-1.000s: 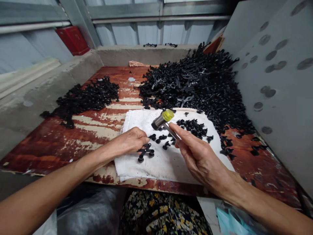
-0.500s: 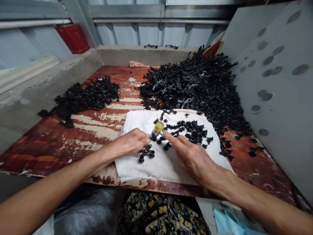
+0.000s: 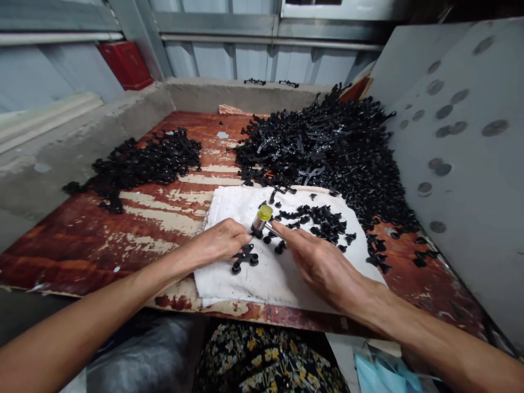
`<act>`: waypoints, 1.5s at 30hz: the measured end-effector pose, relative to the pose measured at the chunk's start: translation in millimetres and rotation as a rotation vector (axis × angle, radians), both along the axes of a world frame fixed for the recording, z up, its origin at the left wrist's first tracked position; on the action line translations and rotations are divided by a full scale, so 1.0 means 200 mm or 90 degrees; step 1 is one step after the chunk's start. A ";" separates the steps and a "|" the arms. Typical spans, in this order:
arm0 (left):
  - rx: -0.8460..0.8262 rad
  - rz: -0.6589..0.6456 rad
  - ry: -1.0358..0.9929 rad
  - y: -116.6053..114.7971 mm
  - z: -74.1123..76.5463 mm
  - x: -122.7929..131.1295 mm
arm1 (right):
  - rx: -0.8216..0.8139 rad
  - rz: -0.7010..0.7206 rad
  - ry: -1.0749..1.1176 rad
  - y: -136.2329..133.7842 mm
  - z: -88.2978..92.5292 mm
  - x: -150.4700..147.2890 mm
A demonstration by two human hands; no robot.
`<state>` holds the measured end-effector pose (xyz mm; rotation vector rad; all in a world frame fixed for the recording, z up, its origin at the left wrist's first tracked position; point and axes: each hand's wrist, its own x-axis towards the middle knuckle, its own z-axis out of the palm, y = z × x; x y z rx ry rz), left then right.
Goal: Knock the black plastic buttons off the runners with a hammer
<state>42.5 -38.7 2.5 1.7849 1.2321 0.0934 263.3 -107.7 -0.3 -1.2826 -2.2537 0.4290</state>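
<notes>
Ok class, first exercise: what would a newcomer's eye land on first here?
A big heap of black moulded parts fills the back right of a worn rust-red board, with a smaller heap on its left. Nearer, on a white cloth, the right hand grips a small hammer with a yellow face, while the left hand lies beside a black cross-shaped piece.

The handle of the yellow-tipped hammer (image 3: 272, 228) is partly hidden under the right hand (image 3: 323, 267), so the grip cannot be made out. The palm of the left hand (image 3: 216, 240) faces down, out of view. Single black plastic parts in the large heap (image 3: 323, 147) are too small to tell apart. The left forearm (image 3: 82, 305), right forearm (image 3: 442, 349), floral cloth (image 3: 266, 360) and pale blue plastic (image 3: 376, 376) are cut off by the frame.
</notes>
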 end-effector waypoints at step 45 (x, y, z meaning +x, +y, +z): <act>-0.177 0.079 -0.104 -0.17 0.07 0.08 | -0.518 -0.214 0.665 -0.16 -0.09 0.02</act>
